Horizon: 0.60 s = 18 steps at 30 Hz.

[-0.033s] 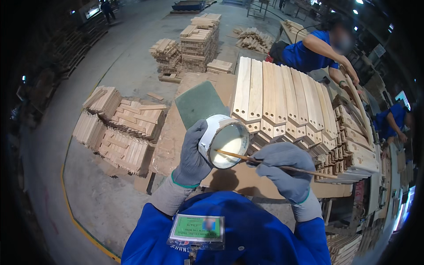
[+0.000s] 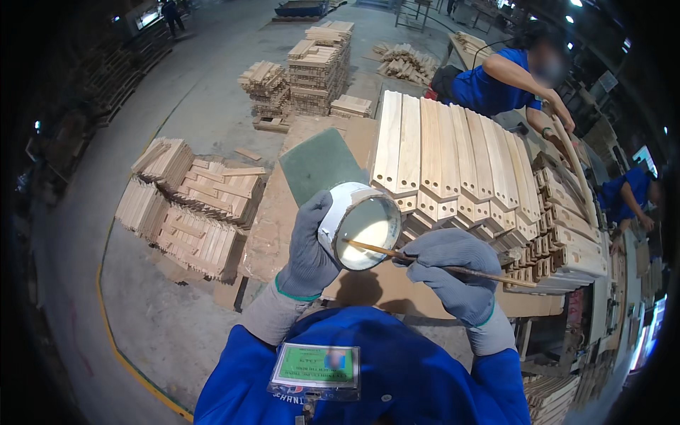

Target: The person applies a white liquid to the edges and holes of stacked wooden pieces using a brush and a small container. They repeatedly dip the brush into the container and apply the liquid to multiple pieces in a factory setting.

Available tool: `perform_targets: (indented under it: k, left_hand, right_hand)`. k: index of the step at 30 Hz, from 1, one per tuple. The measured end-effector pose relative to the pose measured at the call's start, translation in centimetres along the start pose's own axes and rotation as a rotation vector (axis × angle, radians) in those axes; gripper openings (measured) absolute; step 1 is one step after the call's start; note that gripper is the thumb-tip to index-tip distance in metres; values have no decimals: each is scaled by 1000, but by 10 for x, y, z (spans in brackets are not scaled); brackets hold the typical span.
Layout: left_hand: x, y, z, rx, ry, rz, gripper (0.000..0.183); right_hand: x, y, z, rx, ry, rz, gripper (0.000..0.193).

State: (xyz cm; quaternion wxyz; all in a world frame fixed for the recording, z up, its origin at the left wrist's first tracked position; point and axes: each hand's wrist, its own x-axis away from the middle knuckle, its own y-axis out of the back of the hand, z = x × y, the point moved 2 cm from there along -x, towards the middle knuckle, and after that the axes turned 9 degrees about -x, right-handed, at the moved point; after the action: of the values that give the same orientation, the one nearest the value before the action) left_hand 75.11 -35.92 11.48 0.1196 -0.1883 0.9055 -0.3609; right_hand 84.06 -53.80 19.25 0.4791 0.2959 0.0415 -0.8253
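My left hand (image 2: 307, 244), in a grey knit glove, is wrapped round a white tub (image 2: 338, 210), tilted so its open mouth shows. Pale cream-coloured liquid (image 2: 373, 236) lies inside. Between the gloved fingers of my right hand (image 2: 453, 265) is a thin brown wooden stick (image 2: 489, 275). Its left end reaches over the rim into the tub, touching or close to the liquid; whether that end carries bristles I cannot make out. Behind the tub, a flat dark green sheet (image 2: 320, 166) lies on the cardboard-covered table (image 2: 276, 216).
To the right stands a stack of pale wooden slats with drilled ends (image 2: 440, 145), beside more shaped wooden parts (image 2: 577, 244). Slat piles (image 2: 205, 191) sit at left, and taller stacks (image 2: 319, 67) farther back. A co-worker in blue (image 2: 489, 85) handles a curved wooden piece (image 2: 570, 163).
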Motion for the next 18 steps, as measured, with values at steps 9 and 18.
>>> perform_targets:
  k: [9,18]
  left_hand:
    - [-15,10,11,107,-87,4,68]
    - [-15,18,8,275,-114,14,58]
  right_hand:
    - [9,-7,-21,-143,57,-306,9]
    - [8,-29,-33,-350,27,-370,11]
